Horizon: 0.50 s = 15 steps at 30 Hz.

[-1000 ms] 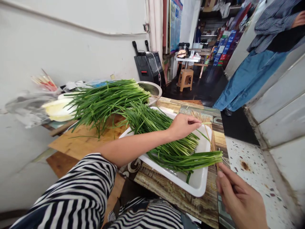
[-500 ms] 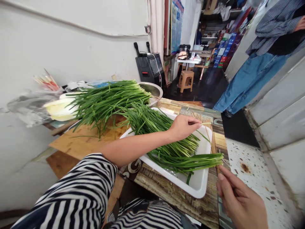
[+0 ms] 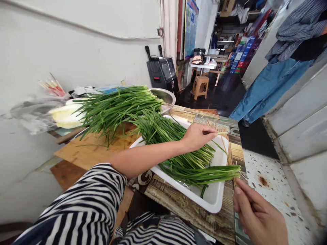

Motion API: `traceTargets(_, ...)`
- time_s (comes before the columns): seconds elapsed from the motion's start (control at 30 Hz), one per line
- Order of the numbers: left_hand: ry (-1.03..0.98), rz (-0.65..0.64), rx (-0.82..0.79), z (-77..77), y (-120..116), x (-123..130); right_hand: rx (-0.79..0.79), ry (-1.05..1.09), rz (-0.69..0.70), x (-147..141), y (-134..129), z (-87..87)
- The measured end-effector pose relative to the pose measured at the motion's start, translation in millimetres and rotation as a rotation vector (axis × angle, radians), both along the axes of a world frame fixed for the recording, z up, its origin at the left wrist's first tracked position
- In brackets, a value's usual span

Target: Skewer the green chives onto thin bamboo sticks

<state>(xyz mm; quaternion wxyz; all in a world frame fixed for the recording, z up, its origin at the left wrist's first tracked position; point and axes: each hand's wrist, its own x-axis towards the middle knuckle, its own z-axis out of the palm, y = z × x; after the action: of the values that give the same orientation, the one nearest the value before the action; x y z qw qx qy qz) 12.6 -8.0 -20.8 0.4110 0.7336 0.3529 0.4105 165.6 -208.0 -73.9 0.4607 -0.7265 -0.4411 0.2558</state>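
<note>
Over the white tray (image 3: 217,199), my left hand (image 3: 200,137) pinches the pale end of a green chive stalk (image 3: 222,133). My right hand (image 3: 259,207), beyond the tray's right corner, is closed on thin wooden skewers (image 3: 231,160), whose lower ends it partly hides. A small bunch of chives (image 3: 204,173) lies across the tray, its cut ends reaching over the rim near my right fingertips. More chives (image 3: 163,136) fill the tray under my left forearm. Behind them a larger heap of chives (image 3: 120,105) rests on a wooden board (image 3: 84,154).
A metal bowl (image 3: 168,97) sits behind the heap, with a black speaker (image 3: 163,73) farther back. Pale cabbage (image 3: 66,115) and plastic bags (image 3: 32,115) are at the left. A person in blue jeans (image 3: 274,88) stands at the right, and a brown stool (image 3: 200,87) is farther off.
The whole view has shifted very slightly. Both hands keep nearly the same pose and hold the same things.
</note>
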Motion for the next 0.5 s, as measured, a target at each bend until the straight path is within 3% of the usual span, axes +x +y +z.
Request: traceTargets(0.5,-0.028,0.015,0.119,-2.3,-6,-1,-0.014,0.000,-0.035,-8,-2,4.9)
